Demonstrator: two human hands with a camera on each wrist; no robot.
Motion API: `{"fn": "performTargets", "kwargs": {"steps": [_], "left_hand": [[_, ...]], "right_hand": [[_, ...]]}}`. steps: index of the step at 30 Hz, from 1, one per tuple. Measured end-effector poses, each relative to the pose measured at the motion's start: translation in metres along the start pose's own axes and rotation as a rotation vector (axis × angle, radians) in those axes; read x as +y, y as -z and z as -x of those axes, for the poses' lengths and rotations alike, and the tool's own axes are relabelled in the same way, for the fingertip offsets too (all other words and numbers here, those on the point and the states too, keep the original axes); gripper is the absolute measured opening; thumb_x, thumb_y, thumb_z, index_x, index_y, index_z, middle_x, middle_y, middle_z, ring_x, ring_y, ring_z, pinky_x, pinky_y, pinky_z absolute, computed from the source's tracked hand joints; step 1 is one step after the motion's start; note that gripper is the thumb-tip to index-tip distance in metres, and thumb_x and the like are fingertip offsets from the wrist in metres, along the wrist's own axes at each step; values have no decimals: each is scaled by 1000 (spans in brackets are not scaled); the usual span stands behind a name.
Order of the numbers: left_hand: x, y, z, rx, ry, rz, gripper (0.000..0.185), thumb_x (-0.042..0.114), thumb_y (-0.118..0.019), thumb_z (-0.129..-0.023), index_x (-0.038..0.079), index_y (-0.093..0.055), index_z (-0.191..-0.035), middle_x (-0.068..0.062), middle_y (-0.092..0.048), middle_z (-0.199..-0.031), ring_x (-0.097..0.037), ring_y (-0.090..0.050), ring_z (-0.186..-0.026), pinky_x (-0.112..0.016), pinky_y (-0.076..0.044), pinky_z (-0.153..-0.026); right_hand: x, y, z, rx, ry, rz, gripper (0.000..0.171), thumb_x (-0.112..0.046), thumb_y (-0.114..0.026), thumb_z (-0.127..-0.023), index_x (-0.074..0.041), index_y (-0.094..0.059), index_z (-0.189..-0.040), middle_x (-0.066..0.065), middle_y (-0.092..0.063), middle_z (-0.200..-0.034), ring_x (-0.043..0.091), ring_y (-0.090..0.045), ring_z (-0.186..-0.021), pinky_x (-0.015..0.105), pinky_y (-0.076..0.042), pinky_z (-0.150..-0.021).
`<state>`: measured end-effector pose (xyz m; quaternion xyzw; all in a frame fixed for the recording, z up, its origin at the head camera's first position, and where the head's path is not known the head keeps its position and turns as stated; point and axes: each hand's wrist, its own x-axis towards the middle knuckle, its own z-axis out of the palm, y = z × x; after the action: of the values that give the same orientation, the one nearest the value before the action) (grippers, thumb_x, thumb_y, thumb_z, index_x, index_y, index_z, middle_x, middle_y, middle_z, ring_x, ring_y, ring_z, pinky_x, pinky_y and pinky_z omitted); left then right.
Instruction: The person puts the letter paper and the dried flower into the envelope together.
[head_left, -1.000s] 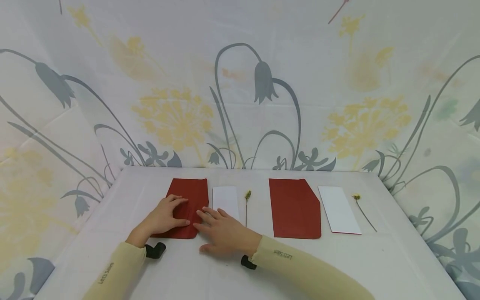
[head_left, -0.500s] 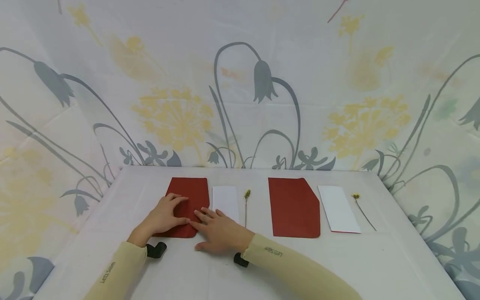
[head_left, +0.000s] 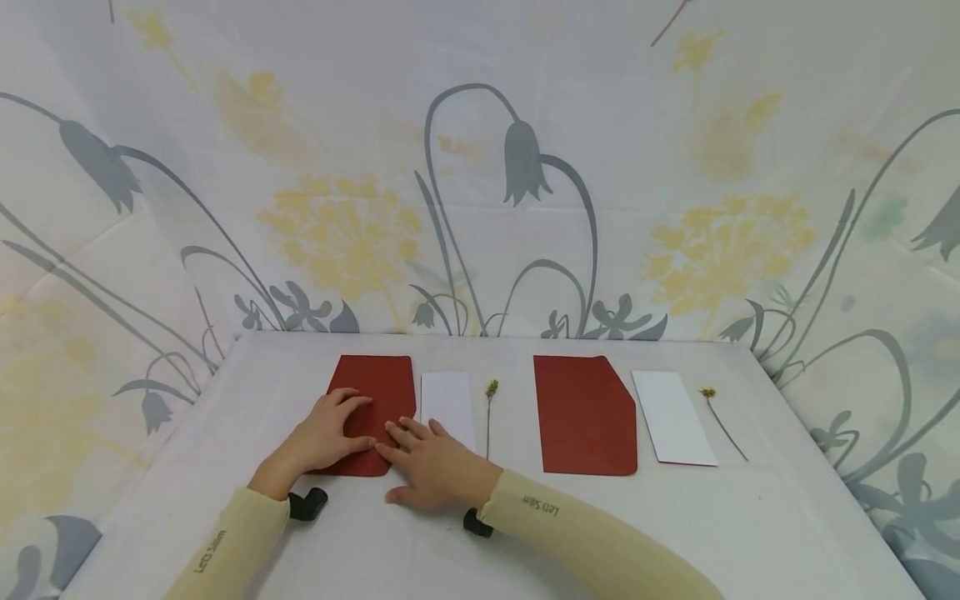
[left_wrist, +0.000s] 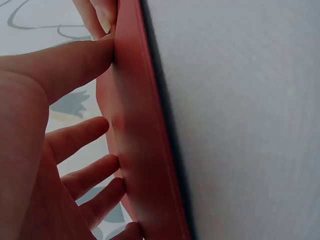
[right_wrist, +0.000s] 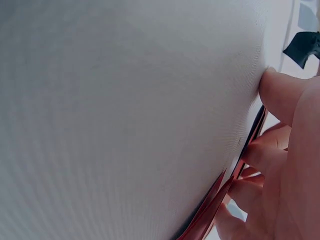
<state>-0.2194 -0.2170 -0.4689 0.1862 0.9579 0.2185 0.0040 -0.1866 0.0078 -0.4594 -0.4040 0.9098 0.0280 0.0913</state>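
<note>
A dark red envelope (head_left: 378, 387) lies flat on the white table (head_left: 420, 550), left of centre. My left hand (head_left: 327, 431) rests on its lower left part, fingers spread flat on the paper (left_wrist: 137, 150). From the right, my right hand (head_left: 429, 460) lies on the table, its straight fingertips touching the envelope's lower right edge (right_wrist: 212, 212). Its thumb (right_wrist: 280, 92) presses on the tablecloth. Neither hand holds anything.
A white card (head_left: 447, 400) and a dried flower stem (head_left: 489, 412) lie just right of the envelope. Further right are a second red envelope (head_left: 585, 414), another white card (head_left: 672, 417) and another flower stem (head_left: 722, 421). A floral cloth backdrop (head_left: 480, 167) rises behind the table.
My right hand has slid a little to the left, closer against the envelope's edge. The left hand stays in place on the envelope.
</note>
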Motion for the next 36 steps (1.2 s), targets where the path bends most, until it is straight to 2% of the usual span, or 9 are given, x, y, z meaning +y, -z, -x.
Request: {"fn": "performTargets", "kwargs": {"steps": [6, 11, 21, 25, 30, 36], "left_hand": [[2, 4, 0, -32, 10, -61, 63, 34, -77, -85, 3, -56, -136, -23, -42, -144, -44, -38, -130, -66, -43, -94], [5, 6, 0, -21, -15, -81, 61, 30, -77, -85, 3, -56, -136, -24, -42, -145, -46, -38, -131, -65, -43, -96], [7, 12, -3, 5, -54, -16, 55, 16, -75, -84, 5, -57, -134, -23, -41, -147, -44, -37, -133, -65, -44, -95], [7, 12, -4, 10, -85, 2, 41, 11, -74, -84, 10, -64, -124, -22, -41, -147, -44, -35, -135, -66, -42, -96], [7, 12, -3, 10, -99, -27, 23, 11, -71, -84, 16, -72, -106, -21, -42, -147, -45, -30, -137, -68, -41, -96], [9, 13, -1, 22, -103, -85, 18, 14, -72, -85, 18, -73, -103, -19, -42, -148, -45, -29, -139, -66, -42, -97]], "right_hand": [[-1, 2, 0, -14, 0, 14, 70, -64, -45, -98, -29, -30, -157, -1, -19, -164, 21, -16, -151, 47, -23, -117], [-2, 2, -1, -16, 2, 16, 70, -63, -46, -97, -29, -33, -156, -1, -20, -164, 20, -16, -151, 47, -23, -117], [0, 1, -3, -11, -4, 16, 70, -64, -47, -96, -28, -36, -155, 0, -21, -164, 20, -16, -150, 47, -24, -117], [0, 2, -2, -5, 0, 21, 70, -64, -47, -96, -28, -37, -155, 0, -22, -164, 21, -18, -150, 47, -25, -116], [0, 2, -1, -5, 4, 16, 70, -65, -46, -96, -27, -36, -155, 1, -22, -164, 22, -18, -150, 48, -25, -116], [0, 2, -1, -1, 4, 24, 70, -65, -46, -96, -27, -37, -155, 1, -22, -164, 22, -18, -150, 48, -26, -116]]}}
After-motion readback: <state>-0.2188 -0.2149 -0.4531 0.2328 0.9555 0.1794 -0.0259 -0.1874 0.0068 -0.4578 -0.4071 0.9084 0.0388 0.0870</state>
